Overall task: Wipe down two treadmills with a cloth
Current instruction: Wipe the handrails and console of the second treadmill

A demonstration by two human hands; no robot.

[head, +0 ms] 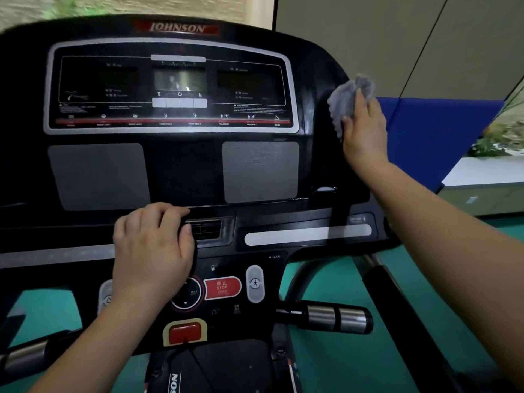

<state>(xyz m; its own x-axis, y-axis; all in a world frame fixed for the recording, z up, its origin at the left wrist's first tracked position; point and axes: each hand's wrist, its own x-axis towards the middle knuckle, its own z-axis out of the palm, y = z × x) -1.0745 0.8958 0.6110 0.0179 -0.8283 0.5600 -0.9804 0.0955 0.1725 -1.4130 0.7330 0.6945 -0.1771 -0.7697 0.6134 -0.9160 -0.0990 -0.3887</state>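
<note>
The treadmill (pixel 181 171) fills the view, its black console facing the person. The right hand (pixel 364 131) holds a bunched grey cloth (pixel 347 100) against the console's upper right edge, just beside the silver-framed display panel (pixel 170 86). The fingers are wrapped over the cloth, with its folds sticking out above and to the left of them. The left hand (pixel 153 242) rests on the ledge below the display. Its fingers curl over the ledge and its thumb lies beside a small vent (pixel 205 229). This hand and wrist cover part of the round dial and the left grey button. Just right of them is the red stop button (pixel 222 287), and below is a red safety clip (pixel 185 333). Two grey mesh panels (pixel 260 171) sit under the display. A handle (pixel 337 319) with metal bands juts out at lower right. Behind the right arm stands a blue panel (pixel 425 131), and the floor (pixel 326 364) is green.
</note>
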